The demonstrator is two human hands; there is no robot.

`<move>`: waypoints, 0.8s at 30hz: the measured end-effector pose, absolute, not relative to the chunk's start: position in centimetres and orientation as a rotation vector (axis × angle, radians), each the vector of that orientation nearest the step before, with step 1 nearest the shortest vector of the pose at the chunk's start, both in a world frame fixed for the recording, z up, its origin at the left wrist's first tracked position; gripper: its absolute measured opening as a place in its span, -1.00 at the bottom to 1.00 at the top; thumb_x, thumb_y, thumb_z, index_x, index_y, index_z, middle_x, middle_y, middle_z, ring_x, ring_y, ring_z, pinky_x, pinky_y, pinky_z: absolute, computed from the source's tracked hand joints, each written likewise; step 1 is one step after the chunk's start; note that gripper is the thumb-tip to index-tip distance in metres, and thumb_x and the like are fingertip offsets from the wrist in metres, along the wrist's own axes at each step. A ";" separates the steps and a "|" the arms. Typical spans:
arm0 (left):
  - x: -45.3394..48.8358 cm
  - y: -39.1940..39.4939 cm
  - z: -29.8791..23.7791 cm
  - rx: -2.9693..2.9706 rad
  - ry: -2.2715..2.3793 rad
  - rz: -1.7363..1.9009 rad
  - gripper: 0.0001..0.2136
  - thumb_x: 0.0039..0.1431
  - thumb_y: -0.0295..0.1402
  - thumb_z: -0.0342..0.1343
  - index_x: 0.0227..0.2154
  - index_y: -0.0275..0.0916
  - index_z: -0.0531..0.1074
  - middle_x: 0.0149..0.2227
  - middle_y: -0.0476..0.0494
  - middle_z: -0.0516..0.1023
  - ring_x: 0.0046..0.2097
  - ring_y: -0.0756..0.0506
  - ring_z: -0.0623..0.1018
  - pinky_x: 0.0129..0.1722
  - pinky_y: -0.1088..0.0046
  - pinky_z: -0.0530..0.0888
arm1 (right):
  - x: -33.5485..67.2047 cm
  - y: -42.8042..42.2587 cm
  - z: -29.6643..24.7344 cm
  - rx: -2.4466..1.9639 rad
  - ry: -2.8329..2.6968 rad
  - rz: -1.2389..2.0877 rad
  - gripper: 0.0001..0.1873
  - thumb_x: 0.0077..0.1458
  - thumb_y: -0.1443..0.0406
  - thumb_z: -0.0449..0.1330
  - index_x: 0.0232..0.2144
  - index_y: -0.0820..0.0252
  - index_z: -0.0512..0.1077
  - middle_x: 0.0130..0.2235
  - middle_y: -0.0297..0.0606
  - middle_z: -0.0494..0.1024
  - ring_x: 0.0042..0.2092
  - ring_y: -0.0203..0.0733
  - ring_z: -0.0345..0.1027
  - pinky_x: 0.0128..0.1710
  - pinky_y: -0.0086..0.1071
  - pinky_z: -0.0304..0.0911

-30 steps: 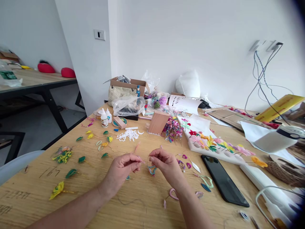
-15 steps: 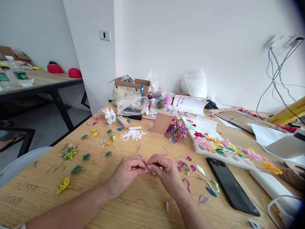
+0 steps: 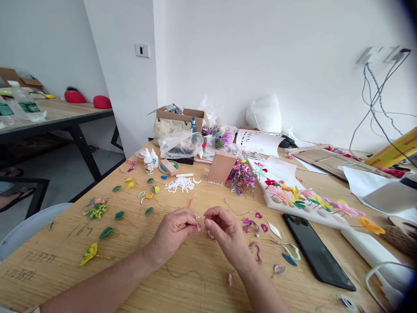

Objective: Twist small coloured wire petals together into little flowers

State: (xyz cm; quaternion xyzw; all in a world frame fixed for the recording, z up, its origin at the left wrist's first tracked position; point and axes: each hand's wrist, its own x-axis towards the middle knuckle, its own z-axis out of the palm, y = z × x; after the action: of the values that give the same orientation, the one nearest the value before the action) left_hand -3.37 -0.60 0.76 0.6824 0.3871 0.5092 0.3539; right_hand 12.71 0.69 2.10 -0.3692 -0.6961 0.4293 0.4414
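Both hands hover close together over the middle of the wooden table (image 3: 137,278). My left hand (image 3: 174,230) is closed, its fingertips pinching a small pink paper piece (image 3: 197,225). My right hand (image 3: 226,232) is also closed, thumb and fingers pinched on something small that I cannot make out; a bit of teal shows under it. Loose pink and purple paper petals (image 3: 252,226) lie just right of my right hand.
A black phone (image 3: 316,252) lies to the right. A white board with paper flowers (image 3: 302,198), a wooden block (image 3: 221,167), white paper curls (image 3: 179,184), glue bottles (image 3: 149,161), green and yellow paper leaves (image 3: 107,232) and a cardboard box (image 3: 180,117) are spread about.
The hands met at the fingertips half a second ago and have now drawn slightly apart. The multicoloured piece seen under my right hand a second ago is mostly hidden.
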 end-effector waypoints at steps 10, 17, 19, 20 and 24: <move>-3.6 -0.5 1.1 1.976 1.128 1.271 -0.87 0.04 -0.51 0.04 -0.45 -0.24 0.49 -0.39 -0.11 0.49 -0.33 -0.04 0.48 -0.32 0.47 0.41 | 11.5 0.0 2.0 -0.857 -2.005 0.543 -0.90 0.04 0.42 0.05 -0.44 0.18 0.35 -0.44 -0.29 0.34 -0.40 -0.27 0.23 -0.44 -0.45 0.13; -3.5 -0.4 1.3 1.605 1.107 1.268 -0.96 -0.03 -0.46 0.11 -0.49 -0.27 0.45 -0.40 -0.10 0.47 -0.31 -0.06 0.44 -0.27 0.43 0.38 | 12.1 0.5 1.8 -0.988 -1.815 0.573 -0.88 0.06 0.38 0.02 -0.51 0.18 0.29 -0.50 -0.31 0.35 -0.45 -0.29 0.22 -0.48 -0.45 0.13; -3.4 -0.4 1.5 1.445 1.090 1.292 -0.97 -0.09 -0.47 0.13 -0.56 -0.29 0.40 -0.48 -0.04 0.43 -0.38 -0.02 0.41 -0.35 0.48 0.36 | 12.3 0.6 1.5 -1.045 -1.803 0.628 -0.89 0.06 0.36 0.03 -0.50 0.18 0.29 -0.55 -0.35 0.35 -0.50 -0.31 0.21 -0.51 -0.47 0.11; -3.3 -0.4 1.5 1.377 1.083 1.299 -0.95 -0.12 -0.48 0.14 -0.59 -0.29 0.37 -0.51 -0.01 0.40 -0.41 0.00 0.40 -0.38 0.51 0.34 | 12.3 0.6 1.4 -1.058 -1.802 0.647 -0.90 0.06 0.35 0.03 -0.49 0.18 0.30 -0.55 -0.35 0.35 -0.51 -0.31 0.21 -0.52 -0.47 0.11; -3.0 -0.4 1.7 1.212 1.082 1.271 -0.93 -0.15 -0.49 0.13 -0.60 -0.29 0.33 -0.57 0.05 0.37 -0.47 0.04 0.35 -0.45 0.56 0.30 | 12.3 0.5 1.4 -1.030 -1.831 0.648 -0.89 0.06 0.34 0.01 -0.42 0.18 0.33 -0.50 -0.32 0.39 -0.46 -0.30 0.25 -0.50 -0.48 0.13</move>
State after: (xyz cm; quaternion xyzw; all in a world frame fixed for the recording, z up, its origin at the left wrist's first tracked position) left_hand -3.03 -0.38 1.72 0.5043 0.4499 0.5286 0.5137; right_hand 12.32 0.53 1.44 -0.4174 -0.7419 0.2627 0.4542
